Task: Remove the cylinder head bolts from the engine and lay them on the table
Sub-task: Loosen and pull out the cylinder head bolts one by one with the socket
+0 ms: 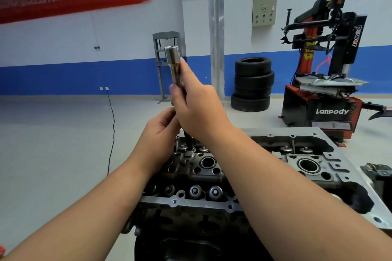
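The engine's cylinder head (261, 176) fills the lower middle of the view, with valve springs and round bores on top. My right hand (197, 108) grips an upright chrome socket tool (173, 63) above the head's far left end. A dark shaft (187, 141) runs from under my hands down into the head; whether it is a bolt or the tool's extension, I cannot tell. My left hand (159, 135) sits just below the right, its fingers curled round that shaft.
Black tyres (252, 85) are stacked on the floor behind the engine. A red and black tyre changer (324, 82) stands at the right. A grey press frame (165, 55) is against the far wall. A black cable (112, 131) hangs at the left.
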The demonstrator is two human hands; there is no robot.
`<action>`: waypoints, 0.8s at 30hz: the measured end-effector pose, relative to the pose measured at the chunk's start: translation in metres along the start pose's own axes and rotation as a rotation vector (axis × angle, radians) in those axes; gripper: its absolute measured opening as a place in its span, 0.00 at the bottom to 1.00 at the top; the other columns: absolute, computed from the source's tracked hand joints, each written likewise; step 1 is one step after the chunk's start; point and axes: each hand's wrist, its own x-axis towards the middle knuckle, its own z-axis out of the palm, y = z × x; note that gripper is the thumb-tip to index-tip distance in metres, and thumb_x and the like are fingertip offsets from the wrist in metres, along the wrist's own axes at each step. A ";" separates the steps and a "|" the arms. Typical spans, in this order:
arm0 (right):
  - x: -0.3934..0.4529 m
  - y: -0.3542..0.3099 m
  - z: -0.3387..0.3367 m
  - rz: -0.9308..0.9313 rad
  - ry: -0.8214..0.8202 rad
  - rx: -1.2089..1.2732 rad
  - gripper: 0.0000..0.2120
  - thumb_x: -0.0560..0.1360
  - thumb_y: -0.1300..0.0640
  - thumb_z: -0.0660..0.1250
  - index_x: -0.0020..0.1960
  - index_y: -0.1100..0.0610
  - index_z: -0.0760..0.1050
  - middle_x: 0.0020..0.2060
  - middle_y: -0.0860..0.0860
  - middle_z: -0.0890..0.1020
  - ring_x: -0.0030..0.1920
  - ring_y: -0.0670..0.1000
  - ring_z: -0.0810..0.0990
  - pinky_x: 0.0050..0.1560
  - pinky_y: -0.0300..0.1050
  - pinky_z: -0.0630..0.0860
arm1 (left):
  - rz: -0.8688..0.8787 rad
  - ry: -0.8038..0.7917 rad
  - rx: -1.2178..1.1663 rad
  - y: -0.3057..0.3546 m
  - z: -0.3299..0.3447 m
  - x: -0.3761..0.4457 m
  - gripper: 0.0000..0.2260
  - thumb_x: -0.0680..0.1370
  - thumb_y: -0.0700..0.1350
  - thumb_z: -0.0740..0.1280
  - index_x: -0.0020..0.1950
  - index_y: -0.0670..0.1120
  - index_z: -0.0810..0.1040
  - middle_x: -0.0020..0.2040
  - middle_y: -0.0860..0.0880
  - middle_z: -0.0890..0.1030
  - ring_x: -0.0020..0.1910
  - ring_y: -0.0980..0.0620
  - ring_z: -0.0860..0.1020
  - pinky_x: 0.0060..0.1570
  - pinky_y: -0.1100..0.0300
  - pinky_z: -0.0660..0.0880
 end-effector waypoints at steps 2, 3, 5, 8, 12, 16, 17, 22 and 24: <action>0.000 -0.001 -0.001 -0.025 0.014 0.006 0.25 0.83 0.55 0.62 0.78 0.56 0.61 0.40 0.51 0.80 0.41 0.58 0.79 0.46 0.56 0.77 | 0.020 0.022 0.001 -0.001 -0.001 0.000 0.06 0.81 0.51 0.69 0.54 0.53 0.84 0.48 0.50 0.87 0.49 0.51 0.84 0.51 0.50 0.79; -0.001 -0.001 -0.001 -0.046 0.029 0.014 0.24 0.81 0.54 0.65 0.75 0.57 0.66 0.43 0.50 0.81 0.43 0.56 0.80 0.47 0.56 0.77 | 0.029 0.034 -0.003 -0.001 -0.001 0.001 0.05 0.80 0.49 0.70 0.54 0.51 0.83 0.48 0.49 0.87 0.47 0.53 0.84 0.49 0.53 0.79; -0.002 -0.001 0.000 -0.087 0.089 0.022 0.18 0.79 0.55 0.69 0.66 0.60 0.75 0.42 0.48 0.80 0.42 0.53 0.79 0.47 0.54 0.76 | 0.030 0.055 0.003 -0.002 -0.001 0.001 0.07 0.79 0.46 0.72 0.55 0.46 0.81 0.46 0.47 0.86 0.44 0.54 0.82 0.45 0.54 0.78; -0.001 0.001 0.002 -0.069 0.120 0.028 0.15 0.80 0.57 0.67 0.65 0.61 0.76 0.38 0.49 0.80 0.39 0.56 0.78 0.43 0.55 0.76 | 0.019 0.032 -0.017 -0.002 0.000 0.001 0.07 0.81 0.48 0.69 0.56 0.48 0.82 0.46 0.52 0.86 0.45 0.56 0.82 0.46 0.59 0.78; 0.000 0.000 0.002 0.008 0.014 0.048 0.23 0.83 0.56 0.60 0.77 0.55 0.63 0.42 0.56 0.83 0.42 0.59 0.80 0.46 0.57 0.77 | 0.005 -0.006 -0.020 0.000 0.001 0.000 0.09 0.81 0.56 0.65 0.53 0.59 0.85 0.46 0.53 0.86 0.48 0.50 0.81 0.54 0.47 0.77; -0.002 -0.001 0.001 -0.059 0.071 0.065 0.20 0.80 0.54 0.67 0.71 0.57 0.70 0.45 0.50 0.82 0.40 0.53 0.79 0.44 0.55 0.77 | 0.027 0.023 -0.004 0.001 -0.001 0.000 0.07 0.79 0.52 0.70 0.55 0.53 0.83 0.48 0.48 0.87 0.47 0.51 0.81 0.50 0.47 0.78; -0.002 0.000 0.001 -0.084 0.096 0.054 0.17 0.79 0.54 0.69 0.65 0.58 0.74 0.43 0.48 0.81 0.40 0.51 0.78 0.44 0.54 0.77 | 0.024 0.038 -0.001 0.000 -0.001 0.000 0.09 0.78 0.51 0.71 0.56 0.48 0.82 0.49 0.43 0.86 0.46 0.50 0.81 0.49 0.45 0.77; 0.000 0.003 0.003 -0.065 0.118 0.050 0.13 0.81 0.57 0.66 0.63 0.60 0.77 0.38 0.51 0.81 0.38 0.55 0.78 0.43 0.55 0.76 | -0.016 0.018 -0.037 -0.003 -0.001 0.002 0.11 0.79 0.55 0.68 0.56 0.52 0.84 0.46 0.50 0.86 0.47 0.53 0.82 0.51 0.52 0.79; 0.000 0.002 0.003 -0.015 0.080 0.075 0.17 0.82 0.56 0.63 0.70 0.57 0.71 0.39 0.52 0.83 0.40 0.56 0.80 0.45 0.56 0.77 | -0.039 -0.017 -0.058 -0.003 -0.001 0.001 0.11 0.82 0.55 0.64 0.55 0.56 0.85 0.48 0.52 0.86 0.50 0.51 0.83 0.58 0.44 0.77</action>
